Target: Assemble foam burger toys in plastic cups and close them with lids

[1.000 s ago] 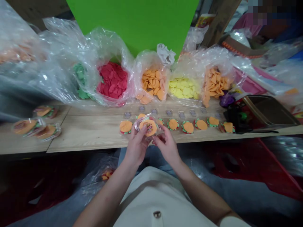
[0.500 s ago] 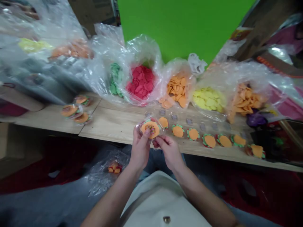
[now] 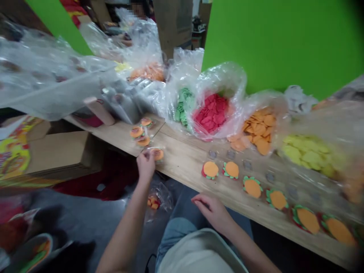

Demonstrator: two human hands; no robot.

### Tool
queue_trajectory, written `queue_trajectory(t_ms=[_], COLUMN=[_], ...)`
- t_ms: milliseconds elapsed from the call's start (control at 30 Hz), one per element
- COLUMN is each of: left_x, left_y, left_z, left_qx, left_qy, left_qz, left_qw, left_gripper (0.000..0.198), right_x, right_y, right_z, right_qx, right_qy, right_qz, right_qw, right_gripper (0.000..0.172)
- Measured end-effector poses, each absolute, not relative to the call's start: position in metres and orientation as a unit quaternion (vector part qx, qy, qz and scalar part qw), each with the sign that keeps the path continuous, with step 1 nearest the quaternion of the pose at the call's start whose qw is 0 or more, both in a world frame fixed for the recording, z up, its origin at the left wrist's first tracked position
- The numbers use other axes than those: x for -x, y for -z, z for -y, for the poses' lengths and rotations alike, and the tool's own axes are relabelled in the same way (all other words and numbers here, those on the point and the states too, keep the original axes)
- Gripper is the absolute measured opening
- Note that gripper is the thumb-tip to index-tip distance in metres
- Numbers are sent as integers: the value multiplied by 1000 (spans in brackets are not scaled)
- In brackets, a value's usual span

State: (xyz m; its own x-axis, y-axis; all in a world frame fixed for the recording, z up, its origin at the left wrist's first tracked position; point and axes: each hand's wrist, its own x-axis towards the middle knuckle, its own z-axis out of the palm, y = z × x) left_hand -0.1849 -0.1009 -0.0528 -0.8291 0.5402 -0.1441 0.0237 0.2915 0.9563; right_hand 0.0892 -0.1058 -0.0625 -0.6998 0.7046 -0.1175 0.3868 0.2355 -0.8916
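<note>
At the front edge of the wooden table, my left hand [image 3: 146, 165] has its fingers closed on the near side of a toy burger in a clear plastic case [image 3: 158, 154]. The case is down at table level, close to a small group of similar packed toy burgers [image 3: 143, 141]. My right hand [image 3: 212, 210] is in front of the table edge above my lap, fingers loosely bent and apart, with nothing in it. To its upper right runs a row of toy burgers [image 3: 252, 187] with orange tops and green and red layers.
Behind the row stand clear bags of green pieces [image 3: 184, 106], red pieces [image 3: 211, 113], orange pieces [image 3: 260, 127] and yellow pieces [image 3: 308, 153]. A cardboard box [image 3: 62, 151] is at left. Stacked clear plastic cases [image 3: 125, 104] stand at the back left. A person is partly visible beyond.
My left hand has carried the cased burger left from between both hands to the table near the packed group. My right hand has let go of it. The view has turned left.
</note>
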Motion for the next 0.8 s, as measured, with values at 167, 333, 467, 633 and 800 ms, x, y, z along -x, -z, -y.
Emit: queue_trajectory(t_ms=[167,333,467,633,800], left_x=[174,84,39,44,53], left_y=[58,81,92,90,85], left_z=[101,107,85,74,79], left_qx=[-194,-258,-184,-166,-151], left_qy=[-488,-497,-497,-509,-498], left_qz=[-848,-702,-621,-615,-618], left_qw=[66,440,578,579,589], left_gripper=[46,26,23,23,22], right_x=[-122,-109,-82,-95,-130], right_y=[47,37,40,27,35], right_z=[20,-80,-106,-65,30], right_qx=[476,475,441,398,344], right_qy=[-300,-104,-94,-148,-146], right_qz=[797,866,891,896,914], right_qw=[219,116,55,132,159], right_gripper=[24,21,18,24,45])
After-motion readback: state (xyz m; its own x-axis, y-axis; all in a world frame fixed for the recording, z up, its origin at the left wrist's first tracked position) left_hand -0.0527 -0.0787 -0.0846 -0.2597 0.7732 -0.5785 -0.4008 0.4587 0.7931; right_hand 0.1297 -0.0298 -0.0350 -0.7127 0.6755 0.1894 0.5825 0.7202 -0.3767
